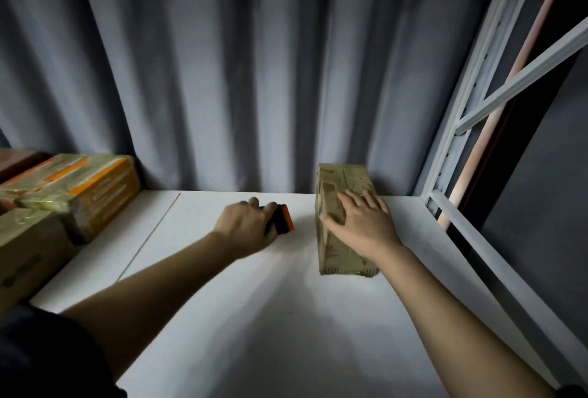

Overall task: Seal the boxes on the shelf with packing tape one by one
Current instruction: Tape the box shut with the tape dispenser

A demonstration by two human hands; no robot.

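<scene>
A small cardboard box [340, 184] covered in shiny tape stands on the white shelf [254, 286], right of centre near the back. My right hand [362, 222] lies flat on its top with straight fingers, the thumb against the box's left side. To the left of the box, my left hand [245, 226] grips a black and orange tape dispenser [283, 219] that rests on the shelf surface. The dispenser stands a short gap from the box and does not touch it.
Several taped boxes [79, 187], some with orange print, are stacked at the shelf's left end. A grey curtain [222, 63] hangs behind. The white metal shelf frame [477, 86] rises at the right, with its rail along the right edge.
</scene>
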